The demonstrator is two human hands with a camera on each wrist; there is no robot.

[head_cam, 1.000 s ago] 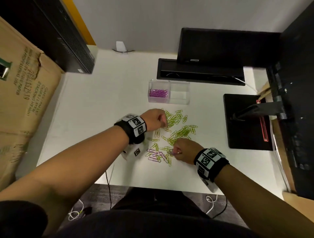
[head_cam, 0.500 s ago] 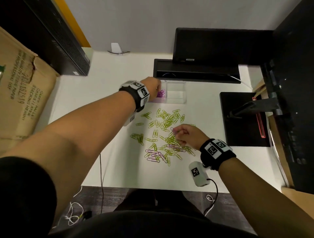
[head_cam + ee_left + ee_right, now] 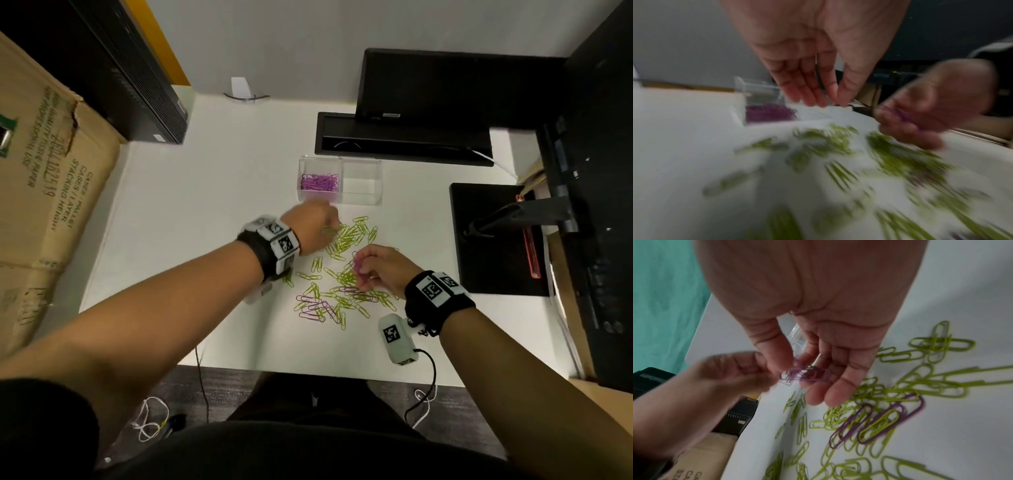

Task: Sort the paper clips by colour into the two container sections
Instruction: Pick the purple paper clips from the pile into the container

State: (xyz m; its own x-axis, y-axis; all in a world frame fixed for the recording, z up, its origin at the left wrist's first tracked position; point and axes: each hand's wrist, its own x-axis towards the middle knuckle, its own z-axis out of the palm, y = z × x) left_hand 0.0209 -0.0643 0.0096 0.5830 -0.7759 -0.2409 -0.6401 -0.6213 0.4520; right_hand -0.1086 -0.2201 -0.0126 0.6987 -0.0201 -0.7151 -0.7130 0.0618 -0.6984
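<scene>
A clear two-section container stands behind the pile; its left section holds purple clips and its right section looks empty. Green clips lie scattered on the white table, and several loose purple clips lie at the near edge of the pile. My right hand hovers over the pile and pinches a few purple clips between thumb and fingers. My left hand is just in front of the container, over the green clips. Its fingers point down, straight and together, with nothing seen in them.
A cardboard box fills the left side. A black monitor stand base sits at the right, and a black tray lies behind the container. Cables hang below the table's near edge.
My left hand went to the container's purple section and has come back down to the green clips. My right hand lifted off the near part of the pile with purple clips.
</scene>
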